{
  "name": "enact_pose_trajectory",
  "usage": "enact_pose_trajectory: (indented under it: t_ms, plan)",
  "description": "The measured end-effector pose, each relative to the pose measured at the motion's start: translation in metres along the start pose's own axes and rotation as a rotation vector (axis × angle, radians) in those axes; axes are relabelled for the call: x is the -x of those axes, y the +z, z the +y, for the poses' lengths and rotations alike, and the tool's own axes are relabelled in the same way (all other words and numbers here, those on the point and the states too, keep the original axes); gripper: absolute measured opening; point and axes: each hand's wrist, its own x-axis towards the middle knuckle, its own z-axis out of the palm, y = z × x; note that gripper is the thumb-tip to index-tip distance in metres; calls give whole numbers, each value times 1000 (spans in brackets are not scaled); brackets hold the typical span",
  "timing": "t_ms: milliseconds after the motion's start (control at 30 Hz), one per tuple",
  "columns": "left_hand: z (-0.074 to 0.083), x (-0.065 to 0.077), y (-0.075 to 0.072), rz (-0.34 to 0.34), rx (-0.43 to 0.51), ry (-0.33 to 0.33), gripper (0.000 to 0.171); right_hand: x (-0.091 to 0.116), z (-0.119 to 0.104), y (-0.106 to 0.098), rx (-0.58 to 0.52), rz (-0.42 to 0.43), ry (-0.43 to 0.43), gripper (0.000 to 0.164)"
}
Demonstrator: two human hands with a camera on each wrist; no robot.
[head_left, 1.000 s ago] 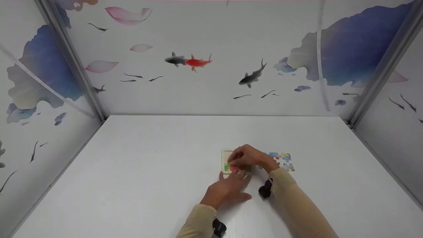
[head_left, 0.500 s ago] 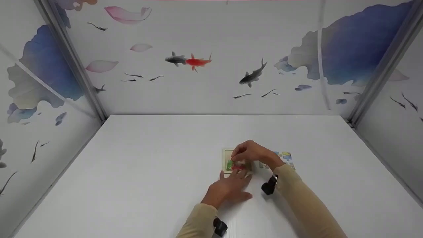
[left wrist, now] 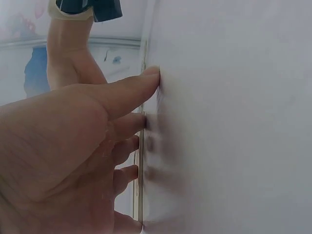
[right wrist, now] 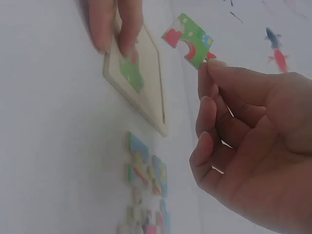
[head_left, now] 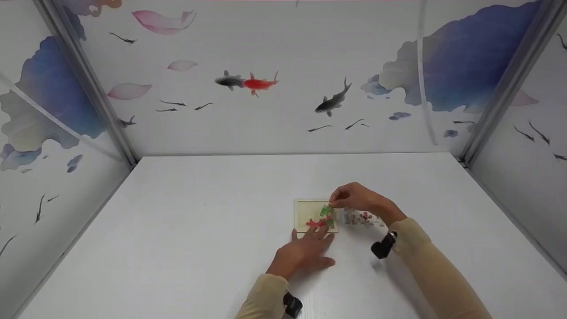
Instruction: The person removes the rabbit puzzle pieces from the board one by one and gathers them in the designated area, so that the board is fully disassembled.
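In the head view my right hand is raised over the far right corner of a shallow wooden puzzle tray. Between thumb and fingertip it pinches a green puzzle piece with red shapes, held tilted above the tray. My left hand lies with fingers spread at the tray's near edge. Its fingertips touch a red and green piece inside the tray and partly cover it. In the left wrist view the fingers reach straight to the tray's edge, and the thumb points away from it.
Several loose puzzle pieces lie on the white table just right of the tray, partly behind the right wrist. Printed walls enclose the table at the back and both sides.
My right hand has moved right and up from the tray's left part, bringing the green piece with it. The left hand stays on the tray. The head view has shifted slightly.
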Motion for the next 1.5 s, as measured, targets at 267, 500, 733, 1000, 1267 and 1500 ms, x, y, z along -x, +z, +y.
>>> enact_pose_trajectory:
  t_ms: [267, 500, 733, 1000, 1267, 1500]
  plan:
    - [2, 3, 0, 2, 1, -2, 70, 30, 15, -18, 95, -44, 105, 17]
    - [1, 1, 2, 20, 10, 5, 71, 40, 22, -12, 175, -48, 142, 12]
    - [2, 2, 4, 17, 31, 6, 70, 37, 25, -5, 228, -19, 151, 7]
    - [1, 2, -1, 9, 50, -5, 69, 38, 21, -4, 225, 30, 128, 6]
    - [11, -4, 0, 12, 23, 55, 68, 36, 16, -7, 174, 69, 92, 11]
    - [19, -7, 4, 5, 14, 54, 67, 30, 12, -1, 125, 82, 11, 14]
